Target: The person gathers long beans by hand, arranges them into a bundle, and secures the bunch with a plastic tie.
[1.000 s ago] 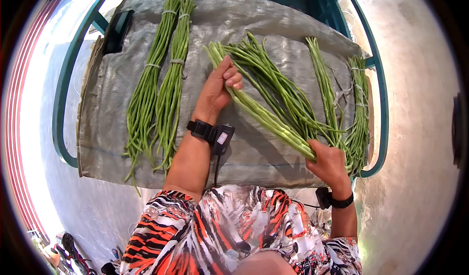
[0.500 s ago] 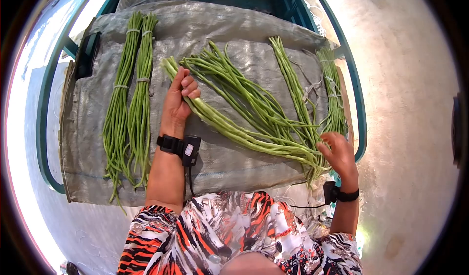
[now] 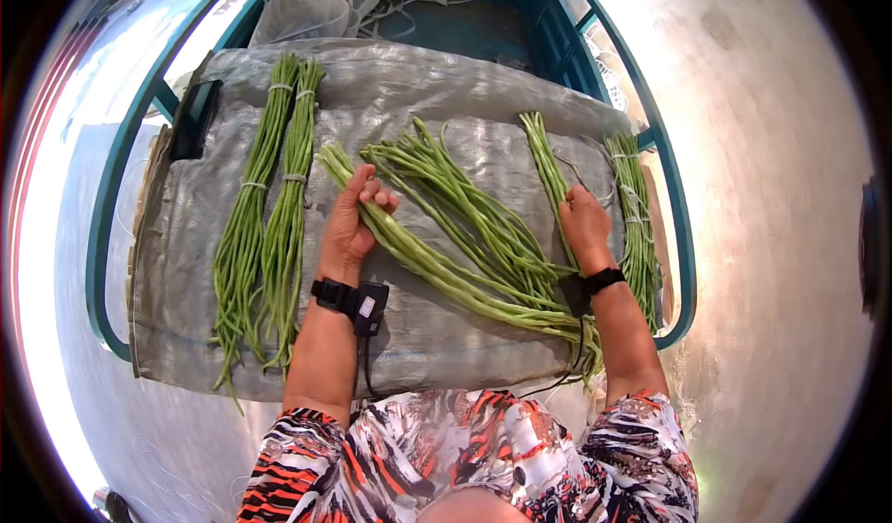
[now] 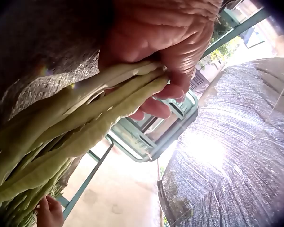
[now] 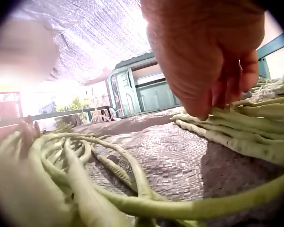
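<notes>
In the head view the left hand (image 3: pixel 353 218) grips a bundle of pale long beans (image 3: pixel 418 255) near its upper end; the left wrist view shows the fingers (image 4: pixel 157 107) curled round these beans (image 4: pixel 109 104). The bundle slants down to the right over the sheet. The right hand (image 3: pixel 585 228) is at the thin bunch of beans (image 3: pixel 542 151) on the right. In the right wrist view its fingers point down and touch the beans (image 5: pixel 241 127); whether they pinch any cannot be told. Between the hands lies a loose pile of darker beans (image 3: pixel 465 207).
Two tied bean bundles (image 3: pixel 249 189) (image 3: pixel 295 179) lie on the left of the grey sheet (image 3: pixel 390 356), another tied bundle (image 3: pixel 635 207) at the right edge. A dark flat object (image 3: pixel 196 119) lies top left. Green rails (image 3: pixel 121 151) flank the sheet; clear containers (image 3: pixel 302 12) stand beyond.
The right hand has let go of the pale bundle's lower end and moved up to the thin bunch on the right. The left hand keeps its grip. The head view has shifted.
</notes>
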A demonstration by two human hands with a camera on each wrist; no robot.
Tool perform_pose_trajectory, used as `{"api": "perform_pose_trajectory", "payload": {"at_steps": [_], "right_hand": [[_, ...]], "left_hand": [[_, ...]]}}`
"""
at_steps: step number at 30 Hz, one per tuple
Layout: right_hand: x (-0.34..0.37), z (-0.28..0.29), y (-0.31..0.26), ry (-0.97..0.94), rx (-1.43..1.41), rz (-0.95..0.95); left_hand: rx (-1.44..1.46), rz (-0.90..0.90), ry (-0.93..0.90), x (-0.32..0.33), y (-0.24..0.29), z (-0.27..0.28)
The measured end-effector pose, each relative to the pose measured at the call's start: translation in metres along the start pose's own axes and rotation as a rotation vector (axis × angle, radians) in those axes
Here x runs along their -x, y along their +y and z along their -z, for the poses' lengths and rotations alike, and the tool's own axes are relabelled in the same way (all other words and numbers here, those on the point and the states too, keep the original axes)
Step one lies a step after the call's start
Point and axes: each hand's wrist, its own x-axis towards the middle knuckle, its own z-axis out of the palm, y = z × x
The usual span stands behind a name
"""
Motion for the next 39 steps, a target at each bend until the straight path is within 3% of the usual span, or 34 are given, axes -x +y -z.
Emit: {"api": "perform_pose_trajectory", "payload": {"at_steps": [3, 4, 7, 11, 19, 31, 39], "right_hand": [[0.001, 0.022, -0.011, 0.037, -0.220, -0.168], [0.004, 0.032, -0.019, 0.124, -0.240, -0.150], [0.003, 0.047, -0.039, 0.212, -0.694, -0.043], [0.027, 0.069, -0.103, 0.165, -0.883, 0.019], [0.091, 0.032, -0.176, -0.144, -0.794, 0.229], [0.108, 0.027, -0.172, -0.101, -0.799, 0.277], [0.107, 0.019, -0.176, -0.123, -0.768, 0.290]], "left_hand": [[0.014, 0.009, -0.040, 0.001, 0.001, 0.004], [0.013, 0.016, -0.041, 0.001, 0.001, 0.003], [-0.013, 0.033, 0.006, 0.001, 0.002, 0.004], [-0.098, 0.050, 0.044, 0.006, 0.004, -0.004], [-0.140, 0.030, -0.022, 0.002, 0.006, -0.001], [-0.206, -0.005, 0.050, 0.001, 0.003, 0.001], [-0.072, 0.036, -0.043, 0.006, 0.003, -0.004]]}}
